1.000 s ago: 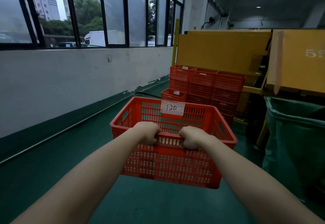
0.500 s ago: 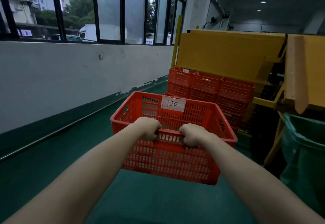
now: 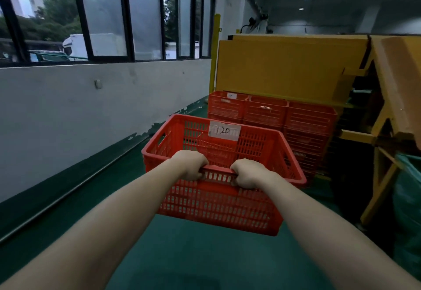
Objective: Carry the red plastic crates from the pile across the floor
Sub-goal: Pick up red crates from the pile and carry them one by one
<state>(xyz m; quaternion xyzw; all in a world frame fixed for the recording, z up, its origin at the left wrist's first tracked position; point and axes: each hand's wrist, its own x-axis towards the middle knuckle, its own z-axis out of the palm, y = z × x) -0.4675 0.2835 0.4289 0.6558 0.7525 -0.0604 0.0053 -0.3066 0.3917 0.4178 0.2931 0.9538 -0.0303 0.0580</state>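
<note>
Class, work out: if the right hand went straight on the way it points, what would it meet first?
The right hand grips the crate by its near rim; carrying it on, the stack ahead likely comes first, depth unclear.

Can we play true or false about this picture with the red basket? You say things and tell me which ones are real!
1. The left hand and right hand both grip the near rim of the crate. True.
2. The crate is full of toys. False: nothing shows inside it.
3. The paper label on the crate's far wall reads 120. True.
4. The floor is yellow. False: it is green.
5. A stack of more red crates stands ahead, beyond the held one. True.
</note>
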